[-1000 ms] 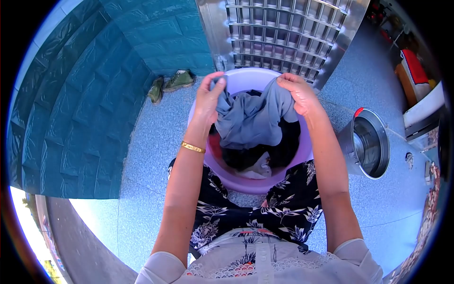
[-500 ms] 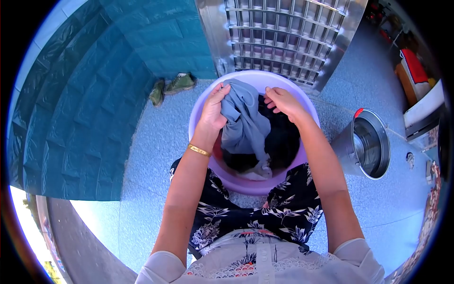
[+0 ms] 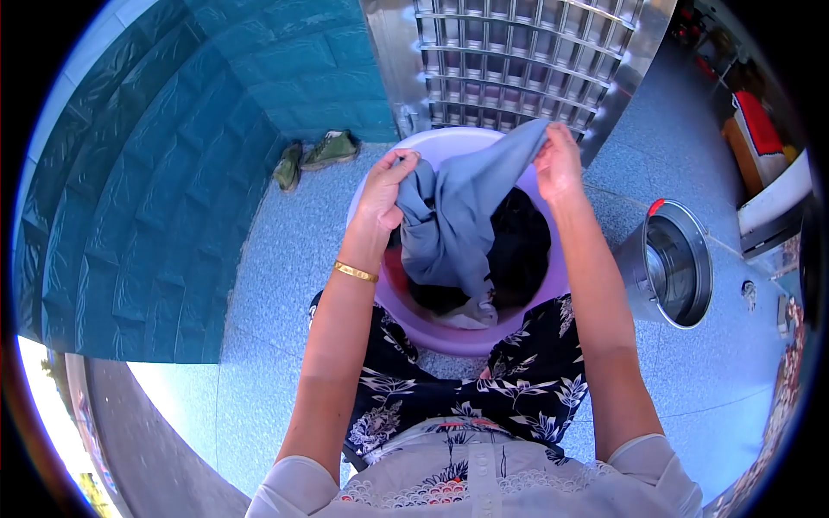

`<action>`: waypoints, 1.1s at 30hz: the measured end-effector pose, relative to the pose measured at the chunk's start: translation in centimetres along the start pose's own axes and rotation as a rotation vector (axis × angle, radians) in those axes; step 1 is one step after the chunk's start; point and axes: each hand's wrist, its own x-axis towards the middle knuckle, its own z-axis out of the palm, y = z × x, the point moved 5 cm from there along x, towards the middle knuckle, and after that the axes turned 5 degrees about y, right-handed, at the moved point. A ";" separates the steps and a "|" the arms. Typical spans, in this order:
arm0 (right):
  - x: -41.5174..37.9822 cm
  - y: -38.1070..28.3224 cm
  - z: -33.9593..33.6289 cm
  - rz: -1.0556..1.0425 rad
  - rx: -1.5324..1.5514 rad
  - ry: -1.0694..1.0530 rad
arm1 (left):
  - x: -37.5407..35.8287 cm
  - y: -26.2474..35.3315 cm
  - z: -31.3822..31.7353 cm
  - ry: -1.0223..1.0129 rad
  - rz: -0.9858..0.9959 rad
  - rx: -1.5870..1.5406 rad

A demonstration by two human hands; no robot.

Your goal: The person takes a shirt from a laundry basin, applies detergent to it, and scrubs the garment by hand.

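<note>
A wet-looking grey-blue garment is stretched between my hands above a round lilac basin. My left hand, with a gold bangle on the wrist, pinches one part of it at the basin's left rim. Over the far right rim, my right hand grips a corner drawn up to a point. The garment's lower end hangs down into the basin. Dark clothes lie in the basin beneath it, with a pale piece of cloth near the front and something red at the left.
A metal bucket stands on the speckled floor right of the basin. Green shoes rest by the teal wall. Behind the basin is a metal lattice door. My knees in patterned trousers flank the basin's front.
My right hand, apart from the garment before, has taken hold of its corner and pulled it up and to the right. The cloth is now spread wider; my left hand has barely shifted.
</note>
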 end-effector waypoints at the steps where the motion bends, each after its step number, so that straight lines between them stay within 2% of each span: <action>1: 1.0 -0.9 -1.0 -0.071 0.040 -0.030 | 0.4 0.7 -0.9 0.069 0.075 -0.040; 4: 1.8 -2.2 -2.4 -0.099 -0.028 0.020 | 0.0 2.2 -1.6 0.101 0.188 -0.187; 6: 1.0 -2.3 -2.0 -0.171 -0.440 0.032 | -0.2 2.5 -1.5 0.119 0.228 -0.297; 8: -0.6 -0.1 0.0 -0.105 -0.606 -0.233 | -0.2 1.9 -0.7 0.068 0.213 -0.271; 10: -4.0 2.4 2.7 0.063 -0.790 -0.537 | -0.2 0.9 0.3 -0.039 0.161 -0.220; 11: -5.8 3.7 3.6 0.137 -0.782 -0.672 | -0.1 0.4 0.4 -0.041 0.157 -0.217; 12: -7.3 4.3 4.6 0.081 -0.892 -0.765 | 0.0 -0.1 0.7 -0.075 0.147 -0.189; 13: -7.8 5.1 4.9 -0.122 -1.004 -0.868 | -0.3 -0.2 1.3 -0.107 0.137 -0.161; 15: -6.9 6.3 4.2 -0.177 -1.177 -0.796 | -0.4 -0.5 1.5 -0.080 0.112 -0.141; 17: -5.0 5.1 3.4 -0.087 -0.989 -0.590 | 0.0 0.2 0.5 0.038 0.282 -0.057; 18: -4.4 4.3 3.0 0.068 -0.756 -0.453 | 0.1 0.2 0.5 0.039 0.283 -0.057; 20: -3.4 2.9 2.4 0.212 -0.410 -0.328 | -0.4 0.9 -1.2 0.460 0.326 0.310; 21: -3.2 2.6 2.2 0.286 -0.268 -0.270 | -0.6 0.8 -1.3 0.463 0.328 0.307; 23: -3.0 2.6 1.9 0.313 -0.237 -0.309 | -0.7 -0.4 0.0 0.233 0.212 0.560; 25: -3.2 2.7 2.2 0.339 -0.203 -0.345 | -1.0 -2.7 1.7 -0.089 0.110 0.739; 27: -4.5 2.4 3.3 0.324 -0.246 -0.461 | -1.8 -4.7 2.5 -0.155 0.122 1.028; 29: -5.9 2.4 4.2 0.357 -0.265 -0.511 | -1.9 -6.3 3.6 -0.296 0.141 0.908; 30: -6.5 2.5 4.6 0.347 -0.311 -0.550 | -2.5 -6.4 4.1 -0.270 0.040 0.807; 33: -6.4 2.2 4.6 0.286 -0.411 -0.637 | -1.2 -6.4 3.1 -0.223 0.047 0.865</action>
